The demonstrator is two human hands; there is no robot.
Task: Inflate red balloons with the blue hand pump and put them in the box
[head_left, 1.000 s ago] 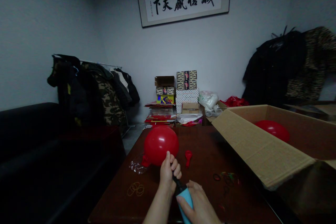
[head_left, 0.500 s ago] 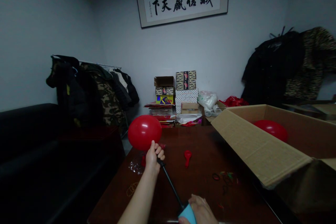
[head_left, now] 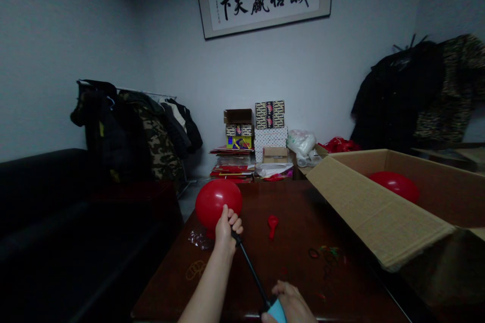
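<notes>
An inflated red balloon (head_left: 217, 201) is above the far left part of the dark wooden table (head_left: 291, 262). My left hand (head_left: 229, 227) is closed at its neck, around the end of a hand pump where balloon and pump meet. A black rod (head_left: 252, 270) runs from there down to the pump's light blue body (head_left: 277, 312). My right hand (head_left: 291, 303) is wrapped round that blue body at the bottom edge of the view, partly cut off. A limp red balloon (head_left: 272, 226) lies on the table, right of my left hand.
An open cardboard box (head_left: 364, 202) at the right holds another inflated balloon (head_left: 394, 185). Rubber bands (head_left: 196, 269) and clear plastic (head_left: 200, 238) lie at the table's left, small bands (head_left: 329, 253) at its right. Stacked boxes (head_left: 270, 139) stand behind; a black sofa (head_left: 56, 222) is left.
The inflated balloon and my left hand have moved a little down and to the right. My right hand and the pump body have shifted slightly right too. Both holds are unchanged.
</notes>
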